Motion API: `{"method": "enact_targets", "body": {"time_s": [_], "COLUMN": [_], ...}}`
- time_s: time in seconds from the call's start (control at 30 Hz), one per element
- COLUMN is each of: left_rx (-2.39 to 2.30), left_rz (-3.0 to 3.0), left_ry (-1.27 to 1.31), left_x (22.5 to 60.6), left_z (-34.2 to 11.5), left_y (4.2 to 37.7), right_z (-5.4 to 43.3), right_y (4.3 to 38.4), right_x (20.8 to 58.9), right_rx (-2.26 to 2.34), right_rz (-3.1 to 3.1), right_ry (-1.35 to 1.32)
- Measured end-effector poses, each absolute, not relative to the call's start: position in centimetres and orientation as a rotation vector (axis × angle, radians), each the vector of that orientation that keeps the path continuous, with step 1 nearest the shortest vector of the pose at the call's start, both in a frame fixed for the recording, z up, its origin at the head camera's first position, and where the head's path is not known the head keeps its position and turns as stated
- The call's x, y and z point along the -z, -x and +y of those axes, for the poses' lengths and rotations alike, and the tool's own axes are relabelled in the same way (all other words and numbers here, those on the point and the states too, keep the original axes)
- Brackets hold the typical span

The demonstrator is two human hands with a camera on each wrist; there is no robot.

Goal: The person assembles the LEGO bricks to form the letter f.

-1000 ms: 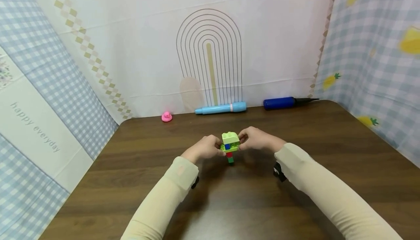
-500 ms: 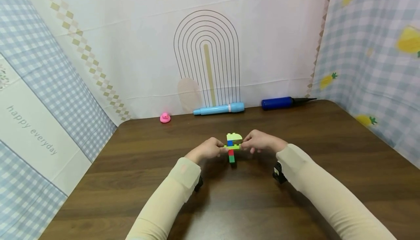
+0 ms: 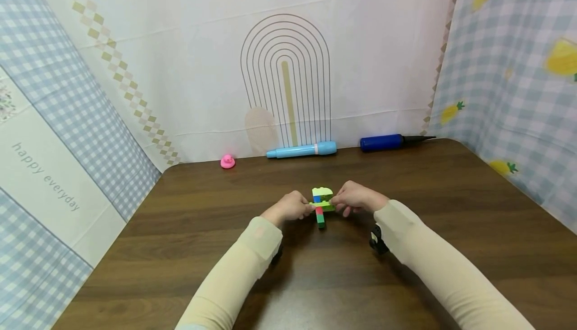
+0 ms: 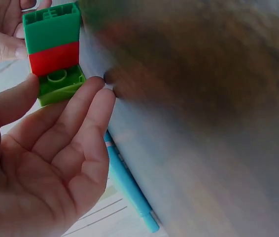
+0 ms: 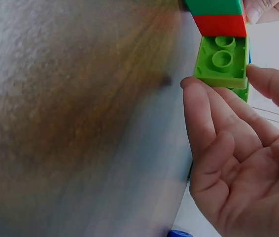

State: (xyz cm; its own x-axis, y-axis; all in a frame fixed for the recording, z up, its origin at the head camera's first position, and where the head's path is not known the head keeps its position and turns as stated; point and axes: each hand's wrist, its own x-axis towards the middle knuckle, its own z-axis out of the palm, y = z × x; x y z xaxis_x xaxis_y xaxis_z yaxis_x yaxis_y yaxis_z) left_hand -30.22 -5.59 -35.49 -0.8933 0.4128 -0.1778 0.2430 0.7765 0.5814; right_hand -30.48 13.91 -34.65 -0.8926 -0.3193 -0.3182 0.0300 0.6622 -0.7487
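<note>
A small toy brick build is held between both hands in the head view. From the top it has a rounded lime brick [image 3: 322,191], a blue brick [image 3: 317,199], a wide lime brick [image 3: 323,205], a red brick [image 3: 319,211] and a green brick [image 3: 320,220]. My left hand [image 3: 292,206] pinches the left end of the wide lime brick. At its right end, the thumb and fingers of my right hand [image 3: 355,197] pinch too. Both wrist views show its hollow underside, with the red brick [image 4: 55,58] and green brick [image 5: 216,6] joined there.
Along the back of the brown wooden table [image 3: 207,250] lie a pink toy duck [image 3: 227,161], a light-blue tube-like pump [image 3: 301,150] and a dark-blue pump [image 3: 382,142] with a black nozzle. A patterned cloth [image 3: 198,69] hangs behind the table.
The build was first tilted with its top studs showing, then swung more upright, and now leans slightly. The right fingers have shifted down to the end of the wide lime brick.
</note>
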Motion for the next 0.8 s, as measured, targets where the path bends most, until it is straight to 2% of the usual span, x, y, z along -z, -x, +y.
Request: {"method": "enact_targets", "body": {"time_s": [0.5, 0.8], "left_rx": [-0.806, -0.849], "left_rz": [2.730, 2.761], "left_ry": [-0.370, -0.403], "left_x": [35.4, 34.4], "left_z": [-5.2, -7.4], "left_y": [30.0, 29.8], "right_z": [13.8, 15.2], "right_y": [30.2, 30.1], "right_x": [34.9, 33.6], "right_rx": [1.126, 1.159], "right_rz": [2.490, 2.469], "right_ry": [0.172, 0.216]}}
